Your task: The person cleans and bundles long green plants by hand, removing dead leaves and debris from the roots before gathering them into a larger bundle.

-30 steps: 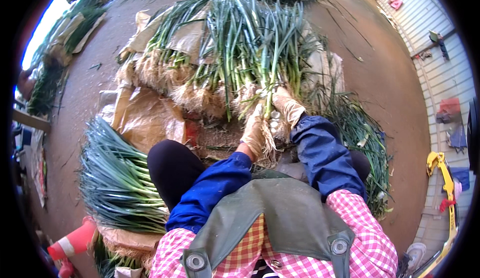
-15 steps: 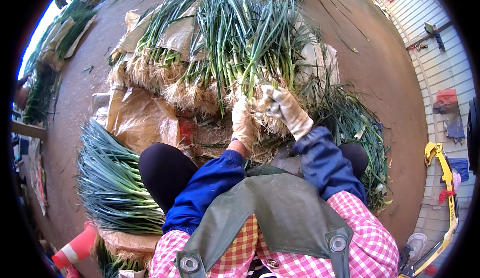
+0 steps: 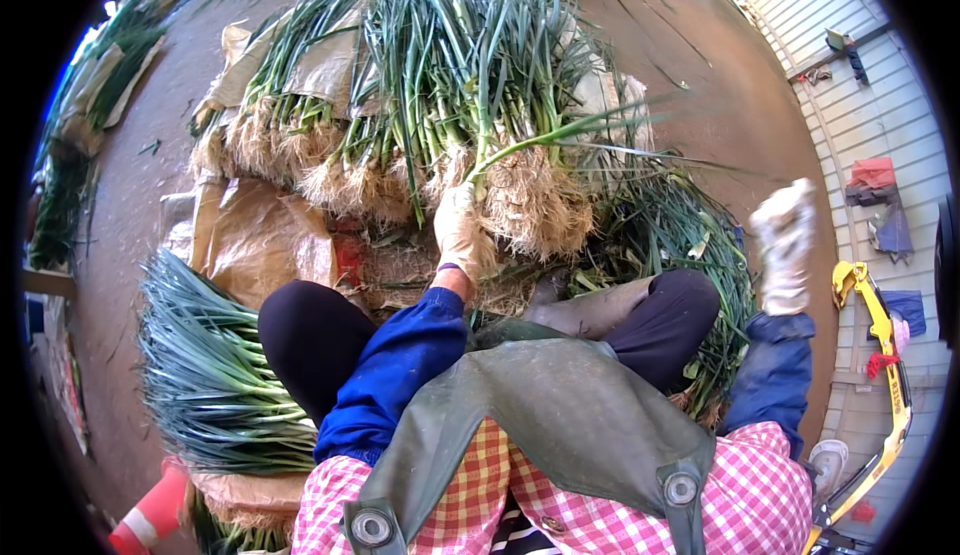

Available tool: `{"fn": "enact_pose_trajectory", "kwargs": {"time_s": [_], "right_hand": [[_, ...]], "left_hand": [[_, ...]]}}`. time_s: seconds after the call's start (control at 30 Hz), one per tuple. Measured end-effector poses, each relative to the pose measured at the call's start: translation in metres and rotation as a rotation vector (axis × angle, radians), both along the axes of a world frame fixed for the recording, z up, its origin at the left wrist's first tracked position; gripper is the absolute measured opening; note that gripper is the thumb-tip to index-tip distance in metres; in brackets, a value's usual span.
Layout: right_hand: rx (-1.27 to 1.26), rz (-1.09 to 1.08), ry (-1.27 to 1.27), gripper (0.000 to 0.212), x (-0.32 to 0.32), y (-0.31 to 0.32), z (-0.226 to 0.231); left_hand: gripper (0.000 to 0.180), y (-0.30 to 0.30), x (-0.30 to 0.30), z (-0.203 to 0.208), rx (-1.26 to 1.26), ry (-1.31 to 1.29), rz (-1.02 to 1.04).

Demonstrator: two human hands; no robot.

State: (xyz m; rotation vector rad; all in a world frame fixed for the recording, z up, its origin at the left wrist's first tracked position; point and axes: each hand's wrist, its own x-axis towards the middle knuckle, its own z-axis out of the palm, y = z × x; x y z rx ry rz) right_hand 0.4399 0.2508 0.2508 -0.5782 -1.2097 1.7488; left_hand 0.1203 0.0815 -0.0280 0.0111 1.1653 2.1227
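My left hand [image 3: 463,227], in a pale glove, is closed around the lower part of a green onion [image 3: 484,145] in front of the large heap. One long green leaf [image 3: 562,133] bends off it to the right, its thin tip blurred. Well away to the right, my right hand [image 3: 783,245], also gloved, is raised over the floor and smeared by motion. Its fingers cannot be made out, nor whether it holds anything. The heap of green onions [image 3: 440,65] lies with leaves pointing away and shaggy pale roots [image 3: 540,200] toward me.
Neatly stacked green onions [image 3: 215,355] lie at my left. Loose stripped leaves [image 3: 690,240] are piled beside my right knee. A tan plastic sack [image 3: 265,235] lies ahead to the left. An orange cone [image 3: 150,510] is at lower left, and a yellow toy-like arm [image 3: 885,345] at far right.
My right hand has swung from beside the left hand far out to the right. A long leaf now stretches rightward from the held green onion. The view has shifted slightly.
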Motion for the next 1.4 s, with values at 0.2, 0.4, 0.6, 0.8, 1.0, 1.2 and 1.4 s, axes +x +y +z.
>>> {"fn": "enact_pose_trajectory", "kwargs": {"time_s": [0.2, 0.4, 0.6, 0.8, 1.0, 1.2, 1.4], "right_hand": [[0.214, -0.649, -0.464, 0.025, 0.237, 0.128, 0.086], [0.432, 0.344, -2.771, 0.045, 0.244, 0.085, -0.032], [-0.077, 0.413, -0.680, 0.040, -0.051, 0.035, -0.144], [-0.480, 0.081, -0.620, 0.041, -0.241, -0.038, -0.202], [-0.144, 0.024, -0.264, 0.022, -0.282, -0.012, -0.198], [-0.087, 0.140, -0.663, 0.027, -0.305, -0.009, -0.212], [-0.183, 0.301, -0.595, 0.022, -0.302, 0.039, -0.256]], "left_hand": [[0.019, 0.000, -0.006, -0.015, -0.101, 0.153, -0.016], [0.018, 0.006, 0.011, 0.011, 0.008, 0.035, -0.080], [0.014, 0.000, 0.014, 0.026, 0.137, -0.090, -0.081], [0.017, -0.011, 0.010, 0.028, 0.142, -0.105, -0.181], [0.019, -0.013, 0.012, 0.032, 0.142, -0.043, -0.423], [0.019, -0.005, 0.020, 0.022, 0.062, 0.237, -0.427], [0.023, 0.002, 0.019, 0.001, -0.014, 0.280, -0.485]]}}
